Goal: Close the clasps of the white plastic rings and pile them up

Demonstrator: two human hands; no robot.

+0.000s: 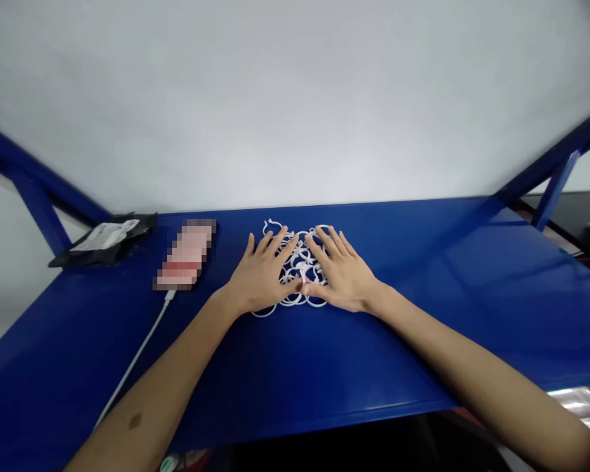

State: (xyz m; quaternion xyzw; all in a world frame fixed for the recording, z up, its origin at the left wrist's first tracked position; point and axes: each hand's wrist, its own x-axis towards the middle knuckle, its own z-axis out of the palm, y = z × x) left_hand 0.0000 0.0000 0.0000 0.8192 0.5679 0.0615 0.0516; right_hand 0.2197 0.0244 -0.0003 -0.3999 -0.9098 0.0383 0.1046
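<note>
A loose heap of several thin white plastic rings (302, 259), some with small clasp-like ends, lies on the blue shelf (295, 373). My left hand (260, 272) rests palm down over the left side of the heap, fingers spread. Over the right side lies my right hand (341, 269), also palm down with its fingers stretched out. The two thumbs come close together at the front of the heap. Rings show between the hands, and a few stick out past the left fingertips and below the left palm. Those under the palms are hidden.
To the left lies a pixelated phone-like slab (185, 255) with a white cable (135, 360) running toward the front edge. Beyond it is a black plastic packet (113, 239) with a white label. Blue metal braces (42, 206) flank the shelf, and a pale wall (295, 105) stands behind.
</note>
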